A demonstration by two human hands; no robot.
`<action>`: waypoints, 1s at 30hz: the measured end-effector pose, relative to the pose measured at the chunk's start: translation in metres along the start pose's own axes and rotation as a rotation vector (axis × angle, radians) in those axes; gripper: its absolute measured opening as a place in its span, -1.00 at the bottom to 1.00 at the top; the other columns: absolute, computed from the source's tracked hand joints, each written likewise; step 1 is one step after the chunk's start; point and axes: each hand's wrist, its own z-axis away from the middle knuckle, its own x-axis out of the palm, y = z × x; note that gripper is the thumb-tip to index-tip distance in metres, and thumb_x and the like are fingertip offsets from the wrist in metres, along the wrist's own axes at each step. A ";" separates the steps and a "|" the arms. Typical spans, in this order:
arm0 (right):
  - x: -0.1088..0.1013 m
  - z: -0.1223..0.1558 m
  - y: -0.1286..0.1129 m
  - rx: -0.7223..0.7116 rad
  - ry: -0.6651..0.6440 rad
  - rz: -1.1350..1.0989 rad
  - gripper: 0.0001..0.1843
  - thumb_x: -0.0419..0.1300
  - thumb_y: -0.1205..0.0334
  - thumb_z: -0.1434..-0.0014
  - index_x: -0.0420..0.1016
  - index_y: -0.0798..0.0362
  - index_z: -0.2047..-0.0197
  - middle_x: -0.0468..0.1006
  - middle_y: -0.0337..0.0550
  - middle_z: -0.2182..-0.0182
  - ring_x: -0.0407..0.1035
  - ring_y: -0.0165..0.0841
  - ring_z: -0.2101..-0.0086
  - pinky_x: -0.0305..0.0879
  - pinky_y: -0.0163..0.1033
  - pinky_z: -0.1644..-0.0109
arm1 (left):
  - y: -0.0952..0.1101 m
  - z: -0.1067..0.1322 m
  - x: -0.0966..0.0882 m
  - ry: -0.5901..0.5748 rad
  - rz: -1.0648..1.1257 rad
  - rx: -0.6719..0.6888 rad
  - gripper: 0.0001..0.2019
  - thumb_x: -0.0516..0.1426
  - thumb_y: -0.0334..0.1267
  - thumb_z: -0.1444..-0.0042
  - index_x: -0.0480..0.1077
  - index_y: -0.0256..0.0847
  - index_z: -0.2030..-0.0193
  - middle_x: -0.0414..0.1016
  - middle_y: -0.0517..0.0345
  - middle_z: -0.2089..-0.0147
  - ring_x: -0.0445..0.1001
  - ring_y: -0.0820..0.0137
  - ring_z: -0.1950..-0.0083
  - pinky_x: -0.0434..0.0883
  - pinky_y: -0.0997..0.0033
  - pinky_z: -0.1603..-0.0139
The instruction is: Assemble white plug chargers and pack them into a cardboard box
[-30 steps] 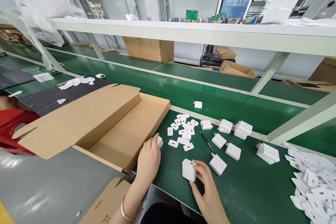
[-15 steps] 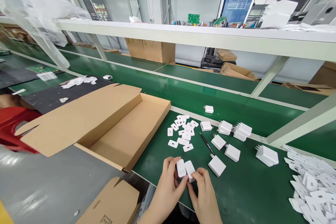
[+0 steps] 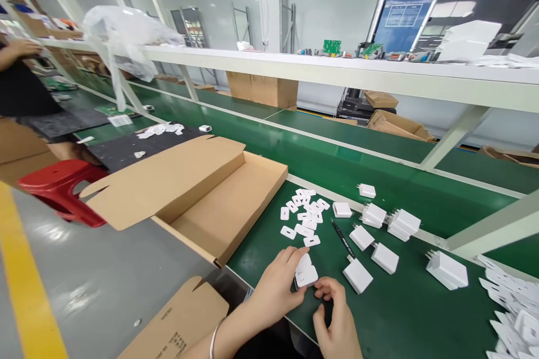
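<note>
My left hand (image 3: 281,280) grips white charger blocks (image 3: 306,271) over the near edge of the green bench. Two rounded outlines seem pressed together there, partly covered by the fingers. Just to the right, my right hand (image 3: 337,314) has curled fingers with a gap to the thumb and holds nothing. Beyond the hands lies a pile of small white cover plates with slots (image 3: 309,216). Several white plug chargers (image 3: 357,276) stand to the right, some with prongs showing. A black tweezers-like tool (image 3: 342,237) lies between the plates and the chargers.
An open cardboard box (image 3: 223,202) lies left of the plates, another carton (image 3: 181,320) below it. White flat parts (image 3: 516,308) are heaped at the right edge. A shelf (image 3: 337,70) crosses overhead. A person (image 3: 29,84) stands far left near a red stool (image 3: 63,179).
My right hand has let go of the white block and drawn slightly right. My left hand now holds the blocks alone. The view has swung left, bringing the person into sight.
</note>
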 end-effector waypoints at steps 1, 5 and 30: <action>0.000 0.000 0.003 0.031 0.012 -0.011 -0.71 0.04 0.35 -0.35 0.34 -0.05 -0.11 0.54 -0.08 0.19 0.54 -0.23 0.26 0.54 -0.17 0.22 | 0.000 -0.001 -0.012 -0.039 -0.006 0.043 -0.22 0.19 -0.53 0.01 0.29 -0.03 -0.40 0.54 -0.06 -0.17 0.53 0.03 -0.17 0.54 -0.02 -0.16; -0.001 0.001 0.020 0.090 0.031 -0.043 -0.74 -0.01 0.24 -0.45 0.32 -0.03 -0.16 0.56 -0.03 0.15 0.54 -0.24 0.25 0.54 -0.15 0.18 | -0.011 0.002 -0.087 -0.132 -0.096 0.212 -0.20 0.19 -0.47 -0.02 0.21 -0.05 -0.46 0.46 -0.11 -0.33 0.49 0.03 -0.30 0.48 0.03 -0.30; 0.174 -0.107 -0.123 -0.593 -0.430 0.375 -0.88 0.25 0.16 -0.39 0.44 0.01 0.18 0.54 -0.13 0.18 0.49 -0.31 0.33 0.28 -0.29 0.45 | -0.167 -0.021 -0.308 -0.519 -0.832 -0.353 -0.78 0.12 -0.26 -0.20 0.59 -0.15 0.13 0.67 -0.07 -0.03 0.57 0.09 -0.10 0.34 0.13 -0.25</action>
